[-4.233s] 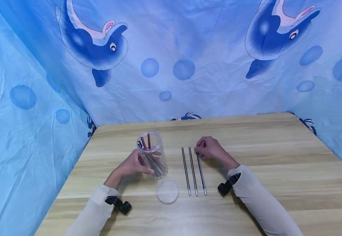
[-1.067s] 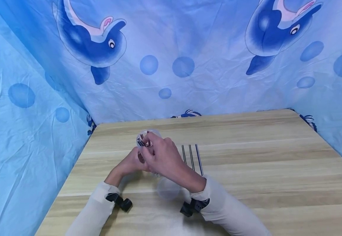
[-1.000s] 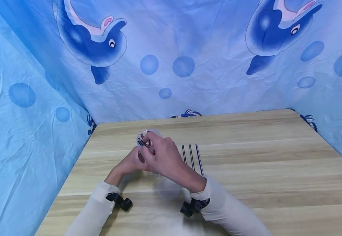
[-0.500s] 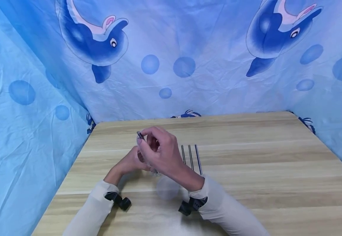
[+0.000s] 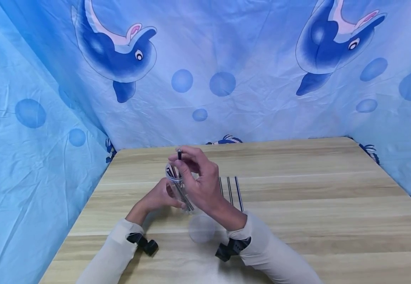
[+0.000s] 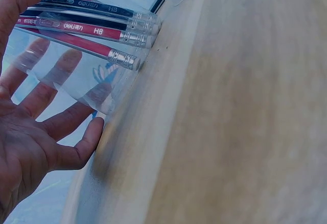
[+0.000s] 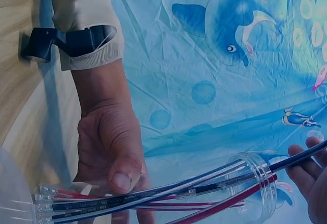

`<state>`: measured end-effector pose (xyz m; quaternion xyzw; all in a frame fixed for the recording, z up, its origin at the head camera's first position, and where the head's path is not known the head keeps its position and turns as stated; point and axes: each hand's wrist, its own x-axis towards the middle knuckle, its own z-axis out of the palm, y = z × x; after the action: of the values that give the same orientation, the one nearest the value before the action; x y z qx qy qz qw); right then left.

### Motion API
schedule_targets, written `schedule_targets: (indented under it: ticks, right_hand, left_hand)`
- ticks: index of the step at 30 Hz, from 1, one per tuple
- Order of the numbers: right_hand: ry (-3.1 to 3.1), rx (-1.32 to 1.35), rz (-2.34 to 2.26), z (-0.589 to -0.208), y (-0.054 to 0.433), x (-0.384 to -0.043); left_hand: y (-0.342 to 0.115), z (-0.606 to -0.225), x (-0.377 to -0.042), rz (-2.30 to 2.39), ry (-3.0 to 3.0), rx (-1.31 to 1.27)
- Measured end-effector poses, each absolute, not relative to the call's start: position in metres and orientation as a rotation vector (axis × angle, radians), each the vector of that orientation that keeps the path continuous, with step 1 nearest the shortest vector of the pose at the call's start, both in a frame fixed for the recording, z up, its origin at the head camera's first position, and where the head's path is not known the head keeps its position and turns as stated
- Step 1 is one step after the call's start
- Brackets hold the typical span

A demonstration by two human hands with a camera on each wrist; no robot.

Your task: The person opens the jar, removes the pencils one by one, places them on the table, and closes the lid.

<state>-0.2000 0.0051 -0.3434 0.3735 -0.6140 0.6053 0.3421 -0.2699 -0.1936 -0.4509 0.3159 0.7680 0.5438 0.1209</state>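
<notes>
My left hand (image 5: 159,195) grips a clear plastic jar (image 5: 174,180) holding several red and dark pencils. In the left wrist view, printed pencils (image 6: 97,28) with silver ferrules and erasers stand at the jar's bottom, and fingers of the left hand (image 6: 36,142) curve around its wall. Above the jar's mouth, my right hand (image 5: 203,181) pinches a dark pencil (image 5: 179,154) between thumb and fingers. The right wrist view has that dark pencil (image 7: 301,155) passing through the jar's ribbed rim (image 7: 266,185). Three dark pencils (image 5: 238,191) lie side by side on the table, their near ends hidden by the right forearm.
A round translucent lid (image 5: 201,228) lies on the wooden table (image 5: 315,189) in front of the jar. Blue fabric (image 5: 205,51) printed with dolphins hangs behind the table and along its sides. Each wrist wears a black camera (image 5: 151,247).
My right hand has left the third pencil on the table, reached over to the jar and pinched a dark pencil there, now raised and more upright. The left hand stays on the jar.
</notes>
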Motion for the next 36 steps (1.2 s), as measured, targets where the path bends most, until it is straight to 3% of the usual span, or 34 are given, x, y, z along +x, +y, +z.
schedule_targets:
  ticks: [36]
  right_hand:
    - [-1.294,0.849,1.605,-0.333,0.028,-0.215]
  left_hand:
    - [-0.194,-0.453,-0.270,1.638,2.172,0.901]
